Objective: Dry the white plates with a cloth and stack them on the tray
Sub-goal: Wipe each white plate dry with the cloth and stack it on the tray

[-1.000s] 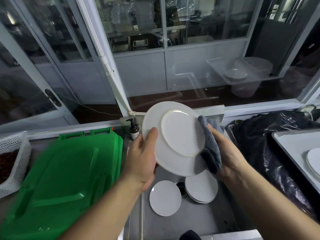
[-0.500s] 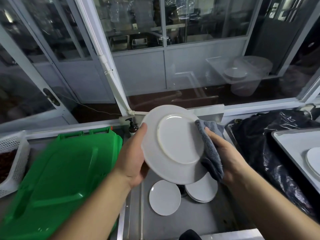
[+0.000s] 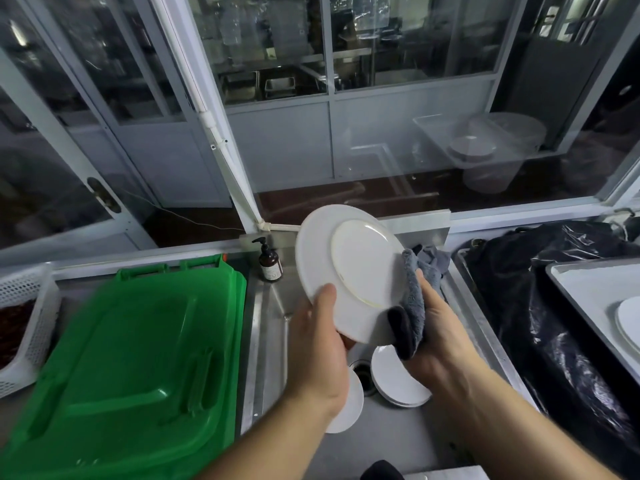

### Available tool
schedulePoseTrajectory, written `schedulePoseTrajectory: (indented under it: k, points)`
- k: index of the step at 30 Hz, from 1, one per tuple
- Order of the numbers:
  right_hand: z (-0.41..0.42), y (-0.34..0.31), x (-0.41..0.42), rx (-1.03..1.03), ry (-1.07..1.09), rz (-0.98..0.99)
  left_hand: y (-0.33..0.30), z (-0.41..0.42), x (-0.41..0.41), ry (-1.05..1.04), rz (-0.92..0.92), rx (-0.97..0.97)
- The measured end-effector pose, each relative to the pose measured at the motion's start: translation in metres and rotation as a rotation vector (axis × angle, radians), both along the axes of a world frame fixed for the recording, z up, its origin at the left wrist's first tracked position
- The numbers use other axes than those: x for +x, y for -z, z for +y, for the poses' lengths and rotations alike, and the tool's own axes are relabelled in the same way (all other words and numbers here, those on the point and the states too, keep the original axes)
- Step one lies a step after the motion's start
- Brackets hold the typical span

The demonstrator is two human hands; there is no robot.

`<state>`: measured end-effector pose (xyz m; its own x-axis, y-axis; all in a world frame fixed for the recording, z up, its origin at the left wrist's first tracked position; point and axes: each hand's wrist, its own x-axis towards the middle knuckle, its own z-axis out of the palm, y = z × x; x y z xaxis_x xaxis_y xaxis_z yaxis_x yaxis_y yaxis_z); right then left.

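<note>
A: What hems in the sink?
B: Green bin lid left, black bag right.
A: Contents?
B: White plates by the drain; tray holds 1 stack.
A: The held plate?
B: Tilted, underside facing us. Left hand grips its rim; right hand clamps the grey cloth against it.

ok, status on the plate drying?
Left hand grips plate by its rim, underside toward camera. Right hand holds cloth against plate edge. More plates in sink; tray at right, nothing blocking.
</note>
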<state>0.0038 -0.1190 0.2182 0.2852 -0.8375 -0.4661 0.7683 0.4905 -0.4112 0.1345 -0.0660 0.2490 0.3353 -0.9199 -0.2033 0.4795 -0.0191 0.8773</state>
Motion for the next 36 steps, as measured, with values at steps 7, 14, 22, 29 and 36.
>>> schedulePoseTrajectory:
  k: [7,14,22,29,36]
  points:
    - [-0.012,-0.003,-0.025,-0.067,-0.009,0.355,-0.004,-0.002,0.05,0.33,0.039,0.023]
    - [-0.008,-0.002,-0.013,-0.3,0.092,1.014,-0.003,-0.002,0.043,0.325,0.014,0.002]
    - [0.026,-0.025,0.006,-0.894,-0.171,1.237,0.001,-0.009,0.036,0.35,-0.145,0.066]
    - [-0.009,-0.052,0.003,-1.367,-0.295,1.449,0.011,0.007,0.025,0.516,-0.121,0.046]
    - [-0.043,-0.04,0.001,-0.947,-0.14,1.394,0.018,0.014,0.03,0.488,-0.341,-0.058]
